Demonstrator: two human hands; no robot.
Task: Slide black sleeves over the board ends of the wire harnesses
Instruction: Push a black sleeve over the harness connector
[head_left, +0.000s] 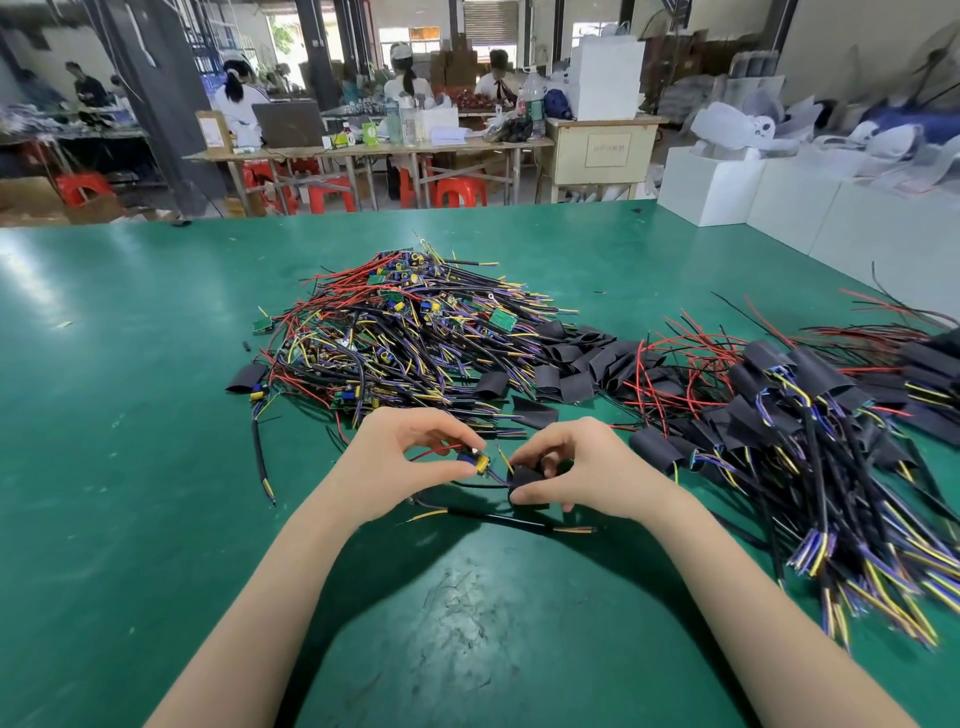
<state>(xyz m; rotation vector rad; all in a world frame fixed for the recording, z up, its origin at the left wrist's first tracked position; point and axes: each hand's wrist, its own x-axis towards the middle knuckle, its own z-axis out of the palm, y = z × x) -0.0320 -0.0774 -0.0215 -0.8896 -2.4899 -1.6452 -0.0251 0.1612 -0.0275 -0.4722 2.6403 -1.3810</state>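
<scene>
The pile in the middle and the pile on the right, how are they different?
The middle pile shows bare green boards; in the right pile the board ends wear black sleeves. The middle pile is a tangled heap; the right pile lies more lined up, wire tips toward the camera. Both are wire harnesses with red, yellow and purple wires on the green table.

Board end (475, 460) of one wire harness: small blue/yellow components w/ red wire running left, lower centre of frame, just left of a black sleeve (527, 483). Sleeve is short, flattish, its opening facing the board; the harness's thin wires enter it. Harness cable (493, 521) lies on the green mat just below. Unsleeved harness pile (400, 332) centre frame; loose sleeves (571, 369) right of it; sleeved harnesses (810, 415) at right.
</scene>
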